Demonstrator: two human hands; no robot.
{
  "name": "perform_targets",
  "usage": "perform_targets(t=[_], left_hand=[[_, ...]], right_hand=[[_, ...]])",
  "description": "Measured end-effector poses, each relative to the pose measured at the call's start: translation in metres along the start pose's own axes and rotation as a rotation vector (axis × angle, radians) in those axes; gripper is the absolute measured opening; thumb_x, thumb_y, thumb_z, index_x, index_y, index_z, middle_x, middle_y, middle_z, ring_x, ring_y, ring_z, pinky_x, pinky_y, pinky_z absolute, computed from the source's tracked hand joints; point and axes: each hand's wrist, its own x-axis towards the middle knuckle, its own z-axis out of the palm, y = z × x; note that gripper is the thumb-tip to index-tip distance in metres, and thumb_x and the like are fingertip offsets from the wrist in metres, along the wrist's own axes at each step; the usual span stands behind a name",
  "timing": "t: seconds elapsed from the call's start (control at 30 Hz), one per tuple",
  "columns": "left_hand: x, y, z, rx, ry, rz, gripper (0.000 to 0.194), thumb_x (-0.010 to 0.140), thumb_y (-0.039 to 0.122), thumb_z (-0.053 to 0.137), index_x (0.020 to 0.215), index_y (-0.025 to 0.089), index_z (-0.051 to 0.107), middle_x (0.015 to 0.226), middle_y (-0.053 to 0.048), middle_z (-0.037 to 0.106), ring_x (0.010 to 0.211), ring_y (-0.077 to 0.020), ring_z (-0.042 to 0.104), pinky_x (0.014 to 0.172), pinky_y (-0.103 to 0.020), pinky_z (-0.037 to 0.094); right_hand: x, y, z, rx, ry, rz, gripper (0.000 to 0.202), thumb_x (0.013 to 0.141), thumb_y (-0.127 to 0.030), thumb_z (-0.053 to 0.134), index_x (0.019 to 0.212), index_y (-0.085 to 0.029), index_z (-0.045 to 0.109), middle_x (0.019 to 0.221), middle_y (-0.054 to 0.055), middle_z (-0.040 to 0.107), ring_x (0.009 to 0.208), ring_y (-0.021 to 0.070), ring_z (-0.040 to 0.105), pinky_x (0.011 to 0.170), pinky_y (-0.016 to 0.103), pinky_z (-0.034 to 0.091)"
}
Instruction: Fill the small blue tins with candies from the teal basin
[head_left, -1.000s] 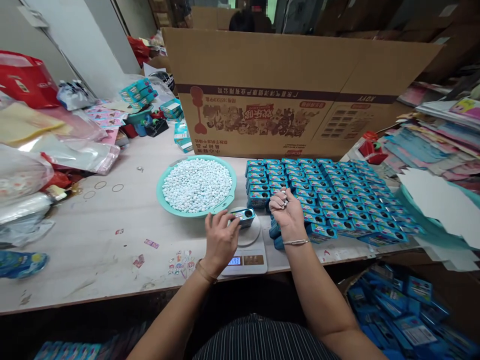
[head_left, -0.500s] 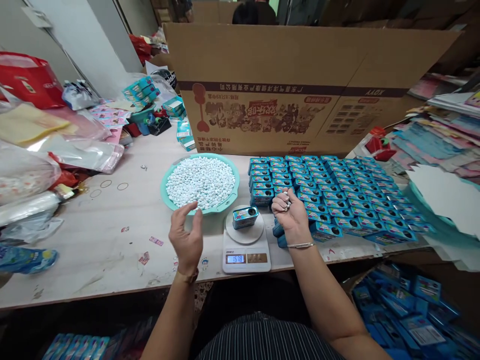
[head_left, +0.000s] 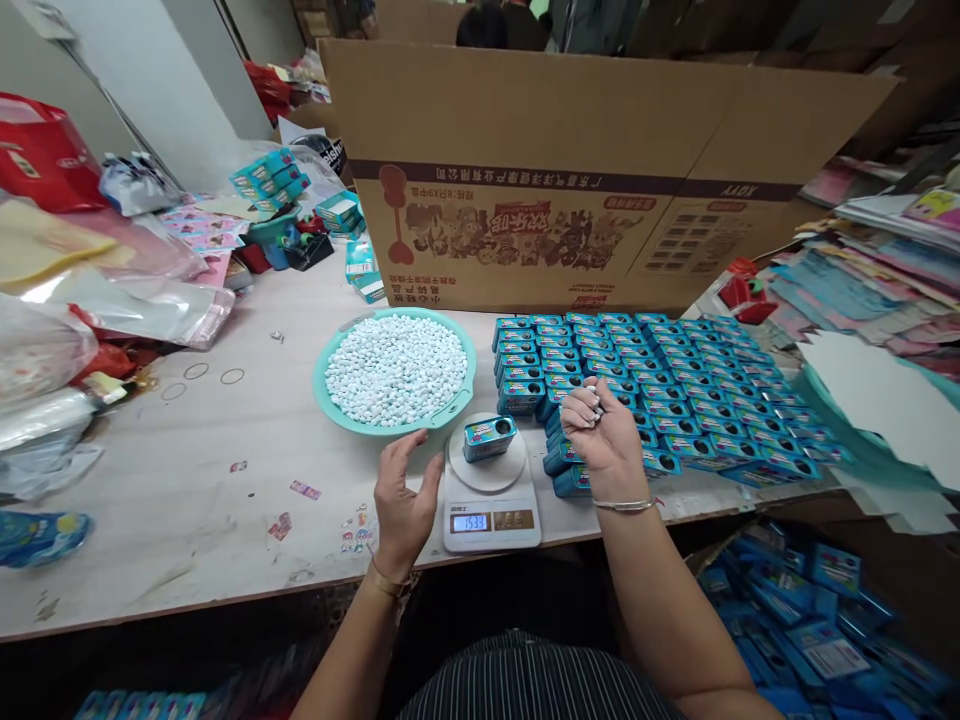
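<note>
My left hand (head_left: 409, 490) hangs between the basin and the scale, thumb and fingers apart, with nothing seen in it. Curled with the palm up, my right hand (head_left: 602, 425) holds several small white candies (head_left: 593, 408) in its fingers. Between the hands is a white digital scale (head_left: 491, 490) with a lit display. One blue tin (head_left: 489, 438) with a dark round hole in its top stands on the round pan. A teal basin (head_left: 319, 395) full of white candies (head_left: 397, 368) sits behind my left hand.
Rows of blue tins (head_left: 675, 390) stand on the right of the table (head_left: 187, 500). Behind them rises a large cardboard box (head_left: 510, 110). Plastic bags (head_left: 150, 290) lie at the left. More blue tins (head_left: 810, 610) fill a container below the table's right edge.
My left hand has moved right and down, from the basin's front rim towards the scale. My right hand has shifted slightly right, still holding candies. The number on the scale has dropped.
</note>
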Motion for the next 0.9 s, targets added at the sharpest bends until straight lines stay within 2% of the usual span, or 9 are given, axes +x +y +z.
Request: perform_targets(t=[0.13,0.23,0.33,0.43,0.53,0.63,0.77,0.9], left_hand=[[0.010,0.002,0.015,0.087,-0.091,0.158,0.043,0.091,0.031,0.063,0.131,0.021,0.053,0.120,-0.011,0.064,0.114,-0.0245,0.059,0.100,-0.044,0.050],[0.022,0.005,0.033,0.198,-0.264,0.259,0.056,0.088,0.032,0.066,0.139,0.020,0.045,0.128,-0.014,0.059,0.120,-0.0283,0.055,0.102,-0.046,0.047],[0.034,0.010,0.053,0.305,-0.485,0.309,0.043,0.086,0.027,0.066,0.127,0.021,0.053,0.114,-0.011,0.064,0.107,-0.0278,0.059,0.093,-0.044,0.048],[0.043,0.018,0.075,0.339,-0.608,0.376,0.029,0.086,0.023,0.064,0.115,0.022,0.057,0.103,-0.006,0.066,0.099,-0.0261,0.059,0.093,-0.044,0.045],[0.049,0.027,0.098,0.336,-0.630,0.452,0.031,0.086,0.023,0.063,0.117,0.023,0.056,0.111,-0.007,0.065,0.106,-0.0274,0.057,0.104,-0.050,0.037],[0.057,0.035,0.123,0.357,-0.634,0.478,0.031,0.087,0.023,0.063,0.117,0.022,0.057,0.112,-0.008,0.065,0.109,-0.0294,0.055,0.107,-0.054,0.034],[0.071,0.036,0.147,0.374,-0.603,0.461,0.030,0.085,0.021,0.064,0.115,0.020,0.058,0.111,-0.010,0.060,0.110,-0.0298,0.053,0.101,-0.052,0.042],[0.077,0.026,0.157,0.328,-0.592,0.441,0.034,0.083,0.019,0.064,0.116,0.019,0.056,0.123,-0.013,0.054,0.122,-0.0306,0.050,0.102,-0.049,0.046]], right_hand=[[-0.003,-0.005,-0.003,-0.017,-0.018,-0.031,0.027,0.103,-0.026,0.042,0.077,-0.022,0.046,0.055,-0.009,0.030,0.039,0.0061,0.031,0.035,0.014,0.030],[-0.003,-0.006,-0.007,0.006,-0.009,-0.019,0.027,0.104,-0.026,0.041,0.078,-0.022,0.047,0.056,-0.009,0.030,0.039,0.0059,0.031,0.035,0.015,0.031],[-0.004,-0.010,-0.014,-0.003,-0.030,-0.022,0.022,0.101,-0.024,0.048,0.079,-0.022,0.048,0.057,-0.009,0.031,0.039,0.0064,0.031,0.035,0.015,0.032],[-0.007,-0.020,-0.023,0.006,-0.030,-0.061,0.021,0.100,-0.024,0.049,0.079,-0.022,0.048,0.056,-0.009,0.030,0.039,0.0065,0.031,0.036,0.015,0.032],[-0.010,-0.032,-0.031,0.048,0.001,-0.098,0.023,0.101,-0.024,0.047,0.078,-0.022,0.046,0.055,-0.010,0.031,0.039,0.0060,0.032,0.036,0.015,0.032],[-0.013,-0.041,-0.040,0.093,0.032,-0.124,0.024,0.101,-0.023,0.046,0.078,-0.021,0.046,0.054,-0.010,0.033,0.038,0.0055,0.032,0.036,0.014,0.031],[-0.014,-0.052,-0.052,0.094,0.030,-0.168,0.020,0.098,-0.021,0.052,0.079,-0.022,0.047,0.054,-0.010,0.035,0.038,0.0061,0.033,0.035,0.015,0.032],[-0.015,-0.060,-0.061,0.094,0.014,-0.195,0.021,0.097,-0.019,0.052,0.077,-0.022,0.046,0.055,-0.009,0.036,0.039,0.0061,0.035,0.036,0.015,0.033]])
